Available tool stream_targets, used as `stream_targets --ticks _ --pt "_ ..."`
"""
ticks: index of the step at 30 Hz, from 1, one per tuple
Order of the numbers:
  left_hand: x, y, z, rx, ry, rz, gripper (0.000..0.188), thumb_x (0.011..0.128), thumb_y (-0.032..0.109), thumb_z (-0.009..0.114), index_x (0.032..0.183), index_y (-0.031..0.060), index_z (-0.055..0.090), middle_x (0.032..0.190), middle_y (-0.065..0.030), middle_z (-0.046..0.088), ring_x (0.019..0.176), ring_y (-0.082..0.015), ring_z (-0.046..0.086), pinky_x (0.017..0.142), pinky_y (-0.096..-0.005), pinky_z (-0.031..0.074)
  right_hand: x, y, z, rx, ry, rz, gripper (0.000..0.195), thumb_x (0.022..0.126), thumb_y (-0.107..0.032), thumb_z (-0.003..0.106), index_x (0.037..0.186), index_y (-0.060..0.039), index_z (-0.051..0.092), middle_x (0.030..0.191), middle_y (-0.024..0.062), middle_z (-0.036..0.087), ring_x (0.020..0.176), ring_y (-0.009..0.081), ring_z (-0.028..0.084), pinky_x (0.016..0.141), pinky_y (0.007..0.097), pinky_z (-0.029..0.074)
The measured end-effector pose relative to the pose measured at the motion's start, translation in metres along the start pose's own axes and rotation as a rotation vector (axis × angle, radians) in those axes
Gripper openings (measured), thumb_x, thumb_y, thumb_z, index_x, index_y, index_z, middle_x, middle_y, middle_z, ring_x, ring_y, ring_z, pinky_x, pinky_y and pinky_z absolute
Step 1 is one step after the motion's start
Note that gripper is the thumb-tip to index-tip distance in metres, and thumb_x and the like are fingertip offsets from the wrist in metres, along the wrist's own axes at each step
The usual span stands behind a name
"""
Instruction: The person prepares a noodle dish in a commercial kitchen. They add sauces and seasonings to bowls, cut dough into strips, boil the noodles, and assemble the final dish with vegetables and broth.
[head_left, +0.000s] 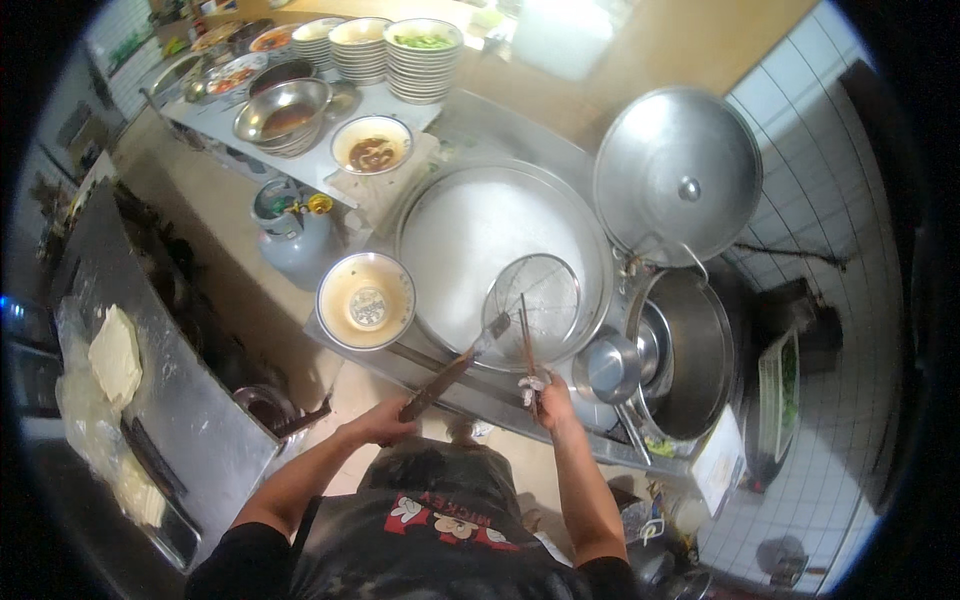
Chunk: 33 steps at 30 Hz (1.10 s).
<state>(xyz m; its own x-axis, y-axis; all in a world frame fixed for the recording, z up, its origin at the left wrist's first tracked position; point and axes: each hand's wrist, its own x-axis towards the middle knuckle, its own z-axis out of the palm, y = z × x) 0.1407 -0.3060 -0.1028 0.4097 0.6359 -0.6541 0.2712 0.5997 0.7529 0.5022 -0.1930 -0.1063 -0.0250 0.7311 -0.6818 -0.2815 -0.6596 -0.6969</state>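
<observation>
My left hand (382, 421) is closed around the wooden handle of a wire skimmer (531, 300). The skimmer's round mesh basket lies inside a wide metal pot (450, 225) filled with whitish, steamy liquid. In my right hand (551, 401) is a pair of long chopsticks (526, 330), their tips over the skimmer; a crumpled pale cloth or paper shows at the fingers. An empty-looking cream bowl with a blue rim (365, 301) stands at the pot's left edge. Beyond it, another bowl (372, 145) holds brown sauce.
A large pot lid (678, 176) leans at the right, above a deep pot (690, 352) and a saucepan (609, 367). Stacked bowls (424, 67) and a steel basin (281, 112) occupy the back left table. A gas cylinder (296, 240) stands below; dough (116, 356) lies on the left counter.
</observation>
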Motion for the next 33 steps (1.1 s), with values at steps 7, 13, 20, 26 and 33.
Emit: stream_targets --ticks 7,13,20,26,33 --pt "-0.009 -0.010 -0.001 -0.193 -0.076 -0.015 0.037 0.093 0.026 0.075 0.117 0.0087 0.052 0.070 0.0008 0.056 0.056 -0.0090 0.052 0.046 -0.0273 0.041 0.027 -0.090 0.027 0.570 -0.446 0.205 0.038 0.088 -0.002 0.057 0.126 -0.0003 0.059 0.098 0.0105 0.068 0.080 0.0217 0.064 0.072 0.0331 0.054" --pt "-0.004 -0.014 0.006 -0.325 -0.082 0.066 0.033 0.092 0.029 0.077 0.108 0.0079 0.058 0.081 0.0032 0.059 0.070 -0.0079 0.054 0.060 -0.0263 0.044 0.085 -0.120 0.009 0.550 -0.411 0.012 0.045 0.081 0.002 0.053 0.126 0.0018 0.059 0.114 0.0195 0.069 0.092 0.0288 0.067 0.078 0.0376 0.056" --pt "0.005 -0.039 0.010 -0.394 -0.074 0.043 0.028 0.094 0.021 0.075 0.111 0.0059 0.057 0.089 0.0015 0.061 0.080 -0.0078 0.056 0.067 -0.0259 0.046 0.102 -0.141 -0.001 -0.560 0.046 -0.407 0.021 0.098 -0.022 0.070 0.098 -0.0012 0.067 0.087 0.0061 0.067 0.069 0.0135 0.058 0.061 0.0282 0.048" --pt "0.003 -0.017 0.006 -0.297 -0.074 -0.041 0.023 0.096 0.019 0.071 0.109 0.0061 0.057 0.084 0.0006 0.061 0.076 -0.0091 0.056 0.064 -0.0284 0.048 0.136 -0.126 -0.041 -0.717 0.281 -0.679 0.028 0.093 -0.022 0.075 0.087 0.0031 0.064 0.078 0.0097 0.067 0.074 0.0185 0.063 0.070 0.0348 0.050" --pt "0.018 0.015 0.020 0.021 0.345 0.119 0.025 0.096 0.021 0.063 0.111 0.0026 0.056 0.082 -0.0117 0.065 0.075 -0.0273 0.065 0.068 -0.0425 0.051 0.117 -0.173 -0.065 -0.737 0.412 -1.036 0.019 0.095 -0.016 0.072 0.087 0.0006 0.068 0.078 0.0082 0.070 0.066 0.0154 0.065 0.060 0.0296 0.051"
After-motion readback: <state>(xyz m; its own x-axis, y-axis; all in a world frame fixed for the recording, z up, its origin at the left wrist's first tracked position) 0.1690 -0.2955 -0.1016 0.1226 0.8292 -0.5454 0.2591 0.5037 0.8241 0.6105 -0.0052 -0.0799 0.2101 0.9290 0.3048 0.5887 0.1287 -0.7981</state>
